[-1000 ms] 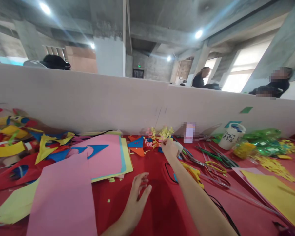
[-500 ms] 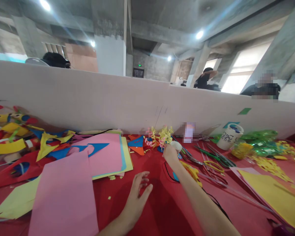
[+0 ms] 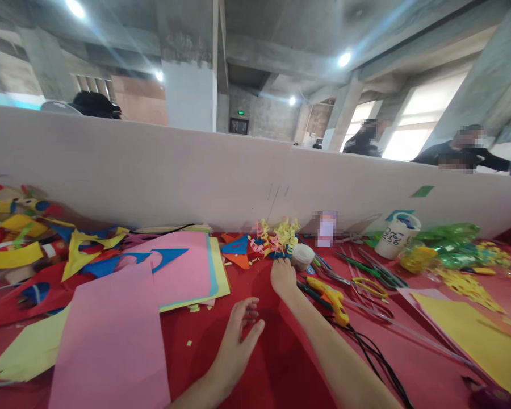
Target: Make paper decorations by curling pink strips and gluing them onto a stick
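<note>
And down comes the right hand, off the yellow paper curls and lower towards the near edge, knuckles now just in front of the blue base! The white roll beside it comes into clear view. The forearm swings left, uncovering far more of the yellow glue gun and its black cord. Beyond the partition, the far-right person, upright a second ago, leans with an arm stretched out sideways!
</note>
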Action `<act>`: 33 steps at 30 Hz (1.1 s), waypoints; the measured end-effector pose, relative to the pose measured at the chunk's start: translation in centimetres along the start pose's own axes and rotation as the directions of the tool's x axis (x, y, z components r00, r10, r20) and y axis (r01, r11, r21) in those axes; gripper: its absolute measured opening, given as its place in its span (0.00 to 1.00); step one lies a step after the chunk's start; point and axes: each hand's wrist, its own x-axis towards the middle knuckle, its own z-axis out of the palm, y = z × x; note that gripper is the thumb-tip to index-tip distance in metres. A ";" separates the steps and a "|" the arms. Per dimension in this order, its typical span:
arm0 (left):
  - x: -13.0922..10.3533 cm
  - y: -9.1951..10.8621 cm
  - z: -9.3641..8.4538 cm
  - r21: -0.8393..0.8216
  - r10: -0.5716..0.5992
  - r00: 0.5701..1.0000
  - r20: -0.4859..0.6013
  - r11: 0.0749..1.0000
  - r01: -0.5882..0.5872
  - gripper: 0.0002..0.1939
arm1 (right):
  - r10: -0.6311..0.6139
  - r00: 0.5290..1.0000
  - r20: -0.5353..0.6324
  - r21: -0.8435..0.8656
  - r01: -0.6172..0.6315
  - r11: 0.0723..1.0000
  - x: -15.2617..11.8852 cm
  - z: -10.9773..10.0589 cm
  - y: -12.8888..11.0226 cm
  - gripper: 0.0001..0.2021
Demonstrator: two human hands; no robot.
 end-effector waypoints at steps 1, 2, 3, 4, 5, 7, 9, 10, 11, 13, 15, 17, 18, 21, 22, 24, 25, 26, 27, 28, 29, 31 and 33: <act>0.0 0.1 0.0 0.002 0.000 1.000 -0.004 1.000 0.000 0.15 | -0.002 1.000 -0.005 0.003 0.002 1.000 0.1 0.1 -0.1 0.16; 0.0 0.1 0.0 0.003 -0.002 1.000 -0.007 1.000 0.002 0.15 | -0.006 1.000 -0.008 0.006 0.006 1.000 0.1 0.2 -0.1 0.16; 0.1 0.1 0.0 0.002 -0.004 1.000 -0.009 1.000 0.004 0.15 | -0.011 1.000 -0.012 0.009 0.011 1.000 0.1 0.2 -0.2 0.17; 0.1 0.2 0.0 -0.001 -0.007 1.000 -0.009 1.000 0.007 0.15 | -0.014 1.000 -0.017 0.010 0.015 1.000 0.1 0.3 -0.1 0.17; 0.1 0.2 0.0 -0.004 -0.010 1.000 -0.009 1.000 0.010 0.15 | -0.015 1.000 -0.023 0.008 0.015 1.000 0.1 0.3 0.0 0.17; 0.1 0.1 0.0 -0.007 -0.011 1.000 -0.007 1.000 0.011 0.15 | -0.002 0.999 -0.037 -0.001 0.002 1.000 0.0 0.4 0.2 0.17; 0.1 0.1 0.0 -0.006 -0.006 1.000 -0.003 1.000 0.006 0.15 | 0.011 0.999 -0.045 -0.011 -0.011 1.000 0.0 0.4 0.5 0.17; 0.1 0.1 0.0 -0.007 -0.001 1.000 -0.002 1.000 0.001 0.15 | 0.011 0.999 -0.046 -0.013 -0.012 1.000 0.0 0.5 0.6 0.17; 0.1 0.1 0.0 -0.010 0.002 1.000 -0.001 1.000 -0.002 0.15 | 0.007 0.999 -0.045 -0.014 -0.008 1.000 0.0 0.6 0.7 0.17; 0.0 0.2 0.0 -0.017 0.001 1.000 -0.002 1.000 -0.001 0.15 | -0.007 0.999 -0.041 -0.014 0.006 1.000 0.1 0.8 0.7 0.18; 0.1 0.3 0.0 -0.021 -0.006 1.000 -0.002 1.000 0.006 0.16 | -0.020 0.999 -0.037 -0.013 0.019 1.000 0.2 1.0 0.7 0.19; 0.1 0.3 0.0 -0.023 -0.012 1.000 -0.002 1.000 0.012 0.16 | -0.030 0.999 -0.035 -0.012 0.029 0.999 0.1 1.0 0.6 0.20; 0.1 0.3 0.0 -0.024 -0.011 1.000 -0.001 1.000 0.011 0.16 | -0.031 0.999 -0.037 -0.012 0.030 0.999 0.1 0.9 0.6 0.20; 0.1 0.2 0.1 -0.022 -0.007 1.000 0.004 1.000 0.007 0.16 | -0.003 0.999 -0.047 -0.015 0.002 1.000 -0.1 0.7 0.5 0.19; 0.1 0.1 0.1 -0.021 -0.006 1.000 0.006 1.000 0.007 0.16 | 0.013 0.999 -0.048 -0.017 -0.014 1.000 -0.1 0.7 0.5 0.19; 0.1 0.1 0.1 -0.023 -0.008 1.000 0.009 1.000 0.008 0.16 | 0.041 0.998 -0.046 -0.020 -0.042 0.999 -0.1 0.7 0.5 0.20; 0.1 0.1 0.0 -0.026 -0.010 1.000 0.010 1.000 0.010 0.16 | 0.047 0.998 -0.044 -0.022 -0.048 0.999 0.0 0.8 0.4 0.20; 0.1 0.1 0.0 -0.030 -0.012 1.000 0.012 0.999 0.013 0.16 | 0.049 0.998 -0.042 -0.022 -0.050 0.998 0.0 0.9 0.4 0.21; 0.1 0.2 0.0 -0.034 -0.014 1.000 0.014 0.999 0.015 0.16 | 0.048 0.998 -0.041 -0.023 -0.049 0.999 0.1 1.0 0.4 0.21; 0.1 0.2 0.0 -0.036 -0.016 1.000 0.015 0.999 0.017 0.16 | 0.045 0.998 -0.041 -0.023 -0.046 0.999 0.2 1.1 0.4 0.21; 0.1 0.3 0.0 -0.036 -0.018 1.000 0.016 0.999 0.019 0.16 | 0.040 0.998 -0.041 -0.022 -0.041 0.999 0.3 1.3 0.4 0.21; 0.1 0.3 0.0 -0.034 -0.017 1.000 0.014 0.999 0.018 0.16 | 0.033 0.998 -0.048 -0.022 -0.034 0.999 0.4 1.4 0.3 0.21; 0.1 0.2 0.0 -0.030 -0.014 1.000 0.012 0.999 0.014 0.15 | 0.030 0.998 -0.060 -0.023 -0.031 0.999 0.4 1.3 0.3 0.19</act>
